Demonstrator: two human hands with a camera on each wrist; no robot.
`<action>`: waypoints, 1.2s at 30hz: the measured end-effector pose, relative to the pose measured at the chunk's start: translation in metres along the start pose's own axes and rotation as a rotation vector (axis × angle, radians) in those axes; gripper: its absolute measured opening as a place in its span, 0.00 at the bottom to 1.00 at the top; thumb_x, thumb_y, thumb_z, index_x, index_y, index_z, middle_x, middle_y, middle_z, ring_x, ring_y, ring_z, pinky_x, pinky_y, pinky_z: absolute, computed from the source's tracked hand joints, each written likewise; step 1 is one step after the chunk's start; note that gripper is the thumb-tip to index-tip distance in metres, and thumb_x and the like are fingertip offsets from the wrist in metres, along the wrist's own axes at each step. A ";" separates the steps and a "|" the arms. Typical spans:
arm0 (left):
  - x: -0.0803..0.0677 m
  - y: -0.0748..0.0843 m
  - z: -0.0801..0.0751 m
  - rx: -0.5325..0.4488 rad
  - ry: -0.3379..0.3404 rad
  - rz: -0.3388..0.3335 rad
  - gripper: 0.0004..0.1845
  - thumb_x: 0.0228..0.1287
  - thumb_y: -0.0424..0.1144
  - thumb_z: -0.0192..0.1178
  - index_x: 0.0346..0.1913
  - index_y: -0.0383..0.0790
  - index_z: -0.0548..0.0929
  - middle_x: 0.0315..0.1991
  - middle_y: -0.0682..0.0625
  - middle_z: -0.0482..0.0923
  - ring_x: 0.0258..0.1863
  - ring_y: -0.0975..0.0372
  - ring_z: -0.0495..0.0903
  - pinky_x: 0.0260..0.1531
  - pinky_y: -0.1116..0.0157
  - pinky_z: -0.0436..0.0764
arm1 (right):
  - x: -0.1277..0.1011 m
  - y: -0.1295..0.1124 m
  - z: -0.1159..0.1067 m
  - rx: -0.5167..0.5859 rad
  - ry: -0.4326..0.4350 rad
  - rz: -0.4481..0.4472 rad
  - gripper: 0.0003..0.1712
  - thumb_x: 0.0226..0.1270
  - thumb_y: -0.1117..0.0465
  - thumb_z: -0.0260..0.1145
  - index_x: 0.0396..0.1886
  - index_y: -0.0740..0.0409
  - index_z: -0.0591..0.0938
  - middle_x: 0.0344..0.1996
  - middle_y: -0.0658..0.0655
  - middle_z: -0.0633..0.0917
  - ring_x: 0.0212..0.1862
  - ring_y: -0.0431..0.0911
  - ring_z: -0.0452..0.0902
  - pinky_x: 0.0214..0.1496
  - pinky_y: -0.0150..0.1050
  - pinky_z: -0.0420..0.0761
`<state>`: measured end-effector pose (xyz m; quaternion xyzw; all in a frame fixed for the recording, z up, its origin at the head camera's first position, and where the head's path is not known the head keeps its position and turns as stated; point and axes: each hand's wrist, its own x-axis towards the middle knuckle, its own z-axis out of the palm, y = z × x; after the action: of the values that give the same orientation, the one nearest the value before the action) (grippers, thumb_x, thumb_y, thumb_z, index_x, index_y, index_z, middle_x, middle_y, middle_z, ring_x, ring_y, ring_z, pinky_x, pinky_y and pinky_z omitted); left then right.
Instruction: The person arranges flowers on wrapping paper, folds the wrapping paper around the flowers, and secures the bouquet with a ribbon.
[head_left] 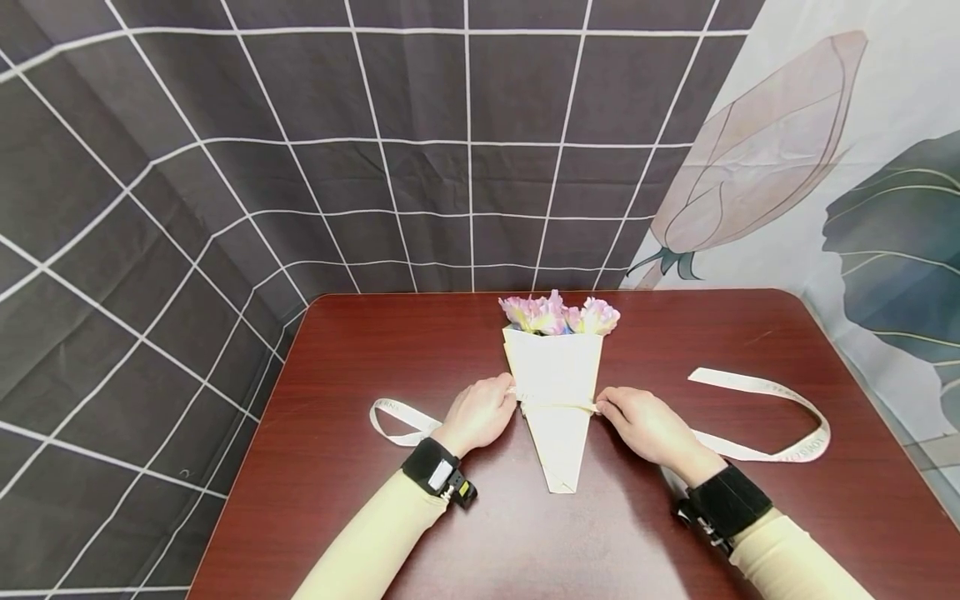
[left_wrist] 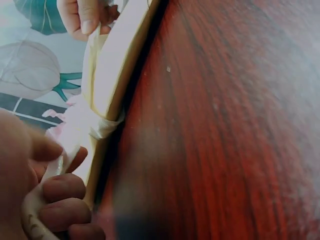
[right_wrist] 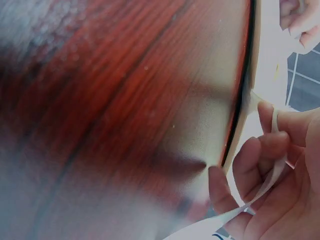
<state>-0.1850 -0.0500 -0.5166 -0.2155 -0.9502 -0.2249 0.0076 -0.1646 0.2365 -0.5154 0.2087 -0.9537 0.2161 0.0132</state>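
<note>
A cream paper cone [head_left: 557, 383] wrapped round pink flowers [head_left: 558, 315] lies on the dark red table [head_left: 360, 358], its point toward me. A cream ribbon [head_left: 557, 407] crosses the cone's middle. My left hand [head_left: 480, 412] pinches the ribbon at the cone's left edge, and its fingers [left_wrist: 60, 190] curl round the ribbon [left_wrist: 35, 210]. My right hand [head_left: 645, 425] pinches the ribbon at the right edge; its fingers [right_wrist: 265, 160] hold the ribbon strip [right_wrist: 272, 172] beside the cone's edge [right_wrist: 240, 115].
One loose ribbon end loops on the table to the left [head_left: 393, 417], the other trails in a long loop to the right [head_left: 787, 425]. A grid-patterned dark cloth [head_left: 300, 167] and a floral cloth [head_left: 825, 167] hang behind the table.
</note>
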 end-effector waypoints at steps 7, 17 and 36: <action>-0.001 -0.006 0.003 0.012 0.077 0.016 0.14 0.70 0.52 0.50 0.26 0.54 0.74 0.17 0.61 0.71 0.21 0.64 0.76 0.18 0.65 0.70 | -0.002 0.002 -0.003 -0.010 0.013 0.016 0.06 0.68 0.53 0.61 0.30 0.41 0.81 0.27 0.37 0.79 0.31 0.35 0.75 0.39 0.41 0.77; -0.008 -0.020 0.000 0.023 0.076 0.004 0.11 0.67 0.52 0.55 0.26 0.56 0.78 0.19 0.64 0.74 0.20 0.64 0.77 0.18 0.64 0.70 | -0.008 0.011 -0.008 -0.065 0.007 0.049 0.06 0.66 0.51 0.63 0.29 0.39 0.83 0.27 0.38 0.80 0.32 0.38 0.77 0.39 0.43 0.77; -0.012 -0.032 -0.012 0.052 0.105 -0.017 0.07 0.65 0.51 0.58 0.31 0.59 0.83 0.26 0.66 0.81 0.26 0.63 0.82 0.22 0.63 0.75 | -0.018 0.016 -0.016 -0.102 -0.041 0.042 0.08 0.63 0.49 0.65 0.23 0.35 0.81 0.22 0.36 0.73 0.26 0.35 0.70 0.31 0.39 0.73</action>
<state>-0.1885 -0.0858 -0.5205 -0.1952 -0.9557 -0.2114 0.0613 -0.1556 0.2637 -0.5092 0.1921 -0.9677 0.1631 -0.0002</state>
